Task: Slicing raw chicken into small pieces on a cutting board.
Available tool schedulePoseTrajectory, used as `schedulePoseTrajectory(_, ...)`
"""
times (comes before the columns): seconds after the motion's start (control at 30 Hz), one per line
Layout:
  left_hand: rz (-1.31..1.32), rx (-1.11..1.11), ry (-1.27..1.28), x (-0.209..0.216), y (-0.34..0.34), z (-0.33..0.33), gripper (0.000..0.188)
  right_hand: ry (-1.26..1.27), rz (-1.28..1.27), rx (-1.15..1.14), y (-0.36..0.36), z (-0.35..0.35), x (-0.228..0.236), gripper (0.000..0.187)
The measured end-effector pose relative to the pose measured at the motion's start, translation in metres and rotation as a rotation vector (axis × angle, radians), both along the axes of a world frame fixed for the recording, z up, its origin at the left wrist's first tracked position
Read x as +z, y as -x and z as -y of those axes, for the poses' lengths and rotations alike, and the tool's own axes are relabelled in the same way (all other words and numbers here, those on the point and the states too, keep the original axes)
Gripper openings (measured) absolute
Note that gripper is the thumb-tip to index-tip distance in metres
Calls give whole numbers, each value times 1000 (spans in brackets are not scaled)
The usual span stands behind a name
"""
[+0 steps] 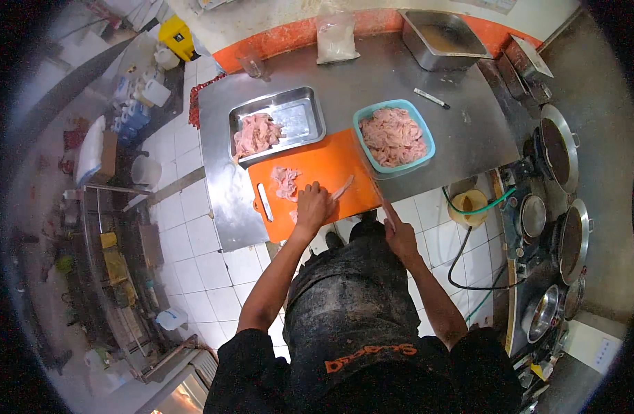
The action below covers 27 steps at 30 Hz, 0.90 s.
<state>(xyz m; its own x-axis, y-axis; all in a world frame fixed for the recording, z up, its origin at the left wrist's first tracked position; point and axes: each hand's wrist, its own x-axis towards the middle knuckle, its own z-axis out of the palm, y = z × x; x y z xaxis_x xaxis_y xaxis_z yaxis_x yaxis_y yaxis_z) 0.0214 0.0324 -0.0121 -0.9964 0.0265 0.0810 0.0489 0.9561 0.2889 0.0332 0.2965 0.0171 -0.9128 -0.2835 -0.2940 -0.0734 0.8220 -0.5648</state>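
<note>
With the orange cutting board [362, 196] as the clock, the left hand [315, 206] sits near its middle, fingers bent and half closed at the near end of a pale meat strip [345, 185] toward three o'clock; whether they pinch or merely press it, I cannot tell. At four o'clock the right hand [402, 241] is closed around a knife [384, 205], blade pointing toward twelve. More raw meat [284, 182] lies at nine, a steel tray [306, 114] at eleven, a blue tub [364, 141] at two. The strip should prove light, limp and slippery, tearing easily; best held flat under curled fingertips, clear of the blade.
</note>
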Motion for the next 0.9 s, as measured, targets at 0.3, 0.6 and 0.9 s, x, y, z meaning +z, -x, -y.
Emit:
schedulePoseTrajectory(0.3, -37, 41, 30, 0, -7, 8, 30, -58, -19, 160, 8, 4, -44, 57)
schedulePoseTrajectory(0.6, -109, 109, -106, 52, -2, 2, 19, 337, -98, 185, -5, 4, -81, 55)
schedulePoseTrajectory(0.9, -261, -55, -545, -7, 23, -29, 9, 191, 52, 147, -11, 7, -61, 52)
